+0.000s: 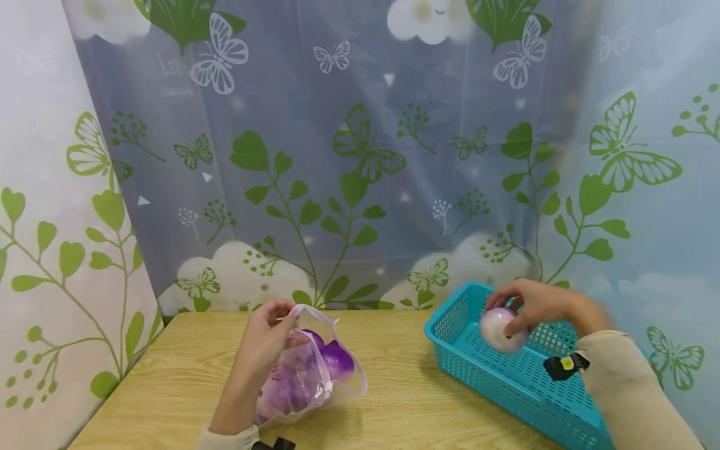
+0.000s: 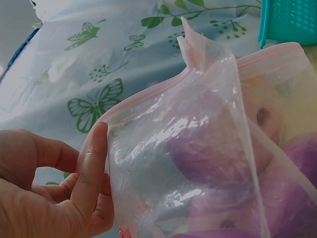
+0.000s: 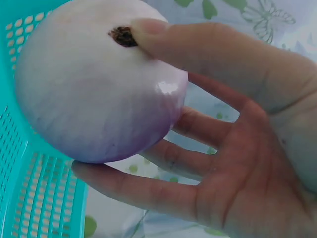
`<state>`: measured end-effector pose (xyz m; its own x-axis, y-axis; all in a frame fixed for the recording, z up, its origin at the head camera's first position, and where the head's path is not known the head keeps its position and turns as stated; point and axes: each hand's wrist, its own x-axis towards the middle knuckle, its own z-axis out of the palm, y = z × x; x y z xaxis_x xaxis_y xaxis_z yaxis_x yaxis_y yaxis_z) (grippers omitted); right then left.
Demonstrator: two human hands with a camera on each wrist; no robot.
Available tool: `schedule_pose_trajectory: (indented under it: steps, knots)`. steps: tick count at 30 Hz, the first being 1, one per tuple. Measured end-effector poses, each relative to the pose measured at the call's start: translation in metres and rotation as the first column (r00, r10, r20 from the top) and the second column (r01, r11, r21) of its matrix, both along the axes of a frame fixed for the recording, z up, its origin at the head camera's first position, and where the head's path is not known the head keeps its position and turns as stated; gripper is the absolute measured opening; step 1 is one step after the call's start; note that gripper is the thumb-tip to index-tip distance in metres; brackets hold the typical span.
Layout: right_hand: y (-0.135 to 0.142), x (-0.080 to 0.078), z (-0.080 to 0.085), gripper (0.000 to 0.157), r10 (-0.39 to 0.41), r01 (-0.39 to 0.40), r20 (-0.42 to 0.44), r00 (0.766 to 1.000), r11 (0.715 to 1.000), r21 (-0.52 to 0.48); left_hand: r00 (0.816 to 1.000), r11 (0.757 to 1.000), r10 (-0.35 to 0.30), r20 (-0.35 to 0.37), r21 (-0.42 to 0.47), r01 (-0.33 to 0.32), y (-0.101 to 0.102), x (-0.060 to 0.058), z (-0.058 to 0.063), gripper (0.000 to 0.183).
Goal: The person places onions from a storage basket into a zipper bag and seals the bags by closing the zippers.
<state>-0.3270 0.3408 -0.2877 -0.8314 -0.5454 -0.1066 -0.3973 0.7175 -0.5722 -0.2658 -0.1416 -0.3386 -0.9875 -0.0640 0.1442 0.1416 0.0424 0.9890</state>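
My right hand (image 1: 537, 306) grips a pale purple onion (image 1: 500, 330) above the far part of a turquoise plastic basket (image 1: 450, 362). In the right wrist view the thumb lies by the onion's (image 3: 99, 89) dark root end, with the fingers around its other side. On the left, my left hand (image 1: 267, 337) pinches the rim of a clear plastic bag (image 2: 148, 148) between thumb and fingers. The bag's mouth gapes. Several purple onions (image 1: 337, 360) are inside it, partly blurred by the plastic.
Both bag and basket stand on a wood-grain table (image 1: 399, 375), the basket at the right. A printed curtain (image 1: 360, 156) with leaves and butterflies hangs behind the table and along both sides.
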Motion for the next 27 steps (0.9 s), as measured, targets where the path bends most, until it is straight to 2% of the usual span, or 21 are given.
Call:
schedule_pose_trajectory:
  steps: [5, 12, 17, 23, 27]
  knots:
    - [-0.020, 0.002, 0.003, 0.049, 0.025, -0.025, -0.075, 0.997, 1.000, 0.000, 1.000, 1.000, -0.002, 0.000, 0.000, 0.002, 0.000, 0.000, -0.001, 0.018]
    - [-0.053, 0.004, 0.008, 0.045, 0.089, -0.092, -0.187, 0.978, 0.996, -0.010, 1.000, 1.000, -0.004, 0.000, 0.000, 0.004, 0.000, 0.000, 0.000, 0.019]
    - [-0.083, 0.003, 0.005, 0.043, 0.148, -0.163, -0.218, 0.965, 0.985, -0.052, 1.000, 1.000, -0.002, 0.003, 0.001, 0.002, 0.000, 0.000, 0.001, 0.020]
    - [-0.124, 0.005, -0.001, 0.044, 0.174, -0.196, -0.217, 0.961, 0.977, -0.087, 1.000, 1.000, -0.003, 0.004, -0.002, 0.003, 0.000, 0.001, 0.002, 0.019]
    - [-0.153, 0.009, -0.004, 0.046, 0.206, -0.239, -0.218, 0.954, 0.961, -0.140, 1.000, 1.000, -0.009, 0.002, -0.001, 0.009, 0.000, 0.001, 0.001, 0.021]
